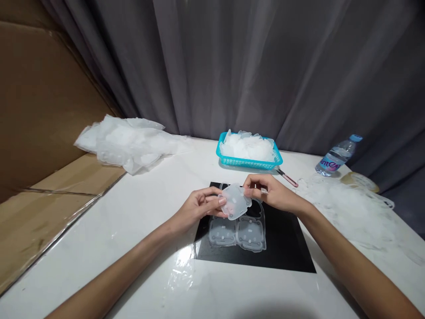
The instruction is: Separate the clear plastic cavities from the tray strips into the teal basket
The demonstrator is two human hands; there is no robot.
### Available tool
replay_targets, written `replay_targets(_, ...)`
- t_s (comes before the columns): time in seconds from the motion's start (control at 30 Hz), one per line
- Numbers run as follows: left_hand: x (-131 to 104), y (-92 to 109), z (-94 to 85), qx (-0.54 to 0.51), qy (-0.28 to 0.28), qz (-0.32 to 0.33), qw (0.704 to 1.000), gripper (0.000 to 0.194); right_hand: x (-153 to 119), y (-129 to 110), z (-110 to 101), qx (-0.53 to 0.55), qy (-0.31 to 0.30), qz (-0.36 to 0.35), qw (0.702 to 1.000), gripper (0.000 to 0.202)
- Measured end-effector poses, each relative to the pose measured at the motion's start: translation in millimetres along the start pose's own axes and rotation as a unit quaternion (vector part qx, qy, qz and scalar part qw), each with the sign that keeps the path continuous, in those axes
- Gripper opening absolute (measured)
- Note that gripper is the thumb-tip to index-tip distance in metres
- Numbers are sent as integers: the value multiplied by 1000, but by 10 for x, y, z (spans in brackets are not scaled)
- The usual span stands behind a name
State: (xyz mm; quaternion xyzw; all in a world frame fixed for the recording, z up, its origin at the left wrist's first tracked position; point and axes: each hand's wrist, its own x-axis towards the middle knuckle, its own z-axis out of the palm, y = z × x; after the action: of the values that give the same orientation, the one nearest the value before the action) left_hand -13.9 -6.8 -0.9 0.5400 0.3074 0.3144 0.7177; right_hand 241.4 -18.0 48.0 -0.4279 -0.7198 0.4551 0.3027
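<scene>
Between my hands is a thin, frosted translucent plastic piece (236, 203) with a wavy outline and small holes. My left hand (207, 204) grips its left edge between thumb and fingers. At its upper right edge my right hand (260, 188) is closed in a pinch, with a small whitish bit showing by the fingers. Beneath lies a translucent moulded sheet (237, 232) with two similar shapes in its near half and a cut-out opening at upper right. That sheet rests on a black mat (285, 248); its far left part is hidden by my left hand and the piece.
A turquoise basket (245, 164) heaped with white translucent pieces stands behind the mat. Beside it lies a pinkish cutter (287, 178). Translucent scraps (358, 212), a water bottle (336, 157) and a tape roll (360, 180) are right. White plastic sheets (122, 144) and cardboard (66, 181) are left.
</scene>
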Motion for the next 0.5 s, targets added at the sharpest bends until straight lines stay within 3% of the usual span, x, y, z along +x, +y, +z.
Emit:
replay_targets(0.1, 15, -4, -10, 15, -7, 6, 1000, 29, 13, 16, -16, 1, 5, 5, 1000, 14)
replay_targets(0.27, 38, -63, -9, 66, -20, 22, 997, 25, 77, 158, -47, 8, 88, 12, 996, 16)
replay_targets(0.5, 69, -181, 3, 121, -48, 21, 991, 25, 127, 280, -54, 23, 65, 27, 997, 16)
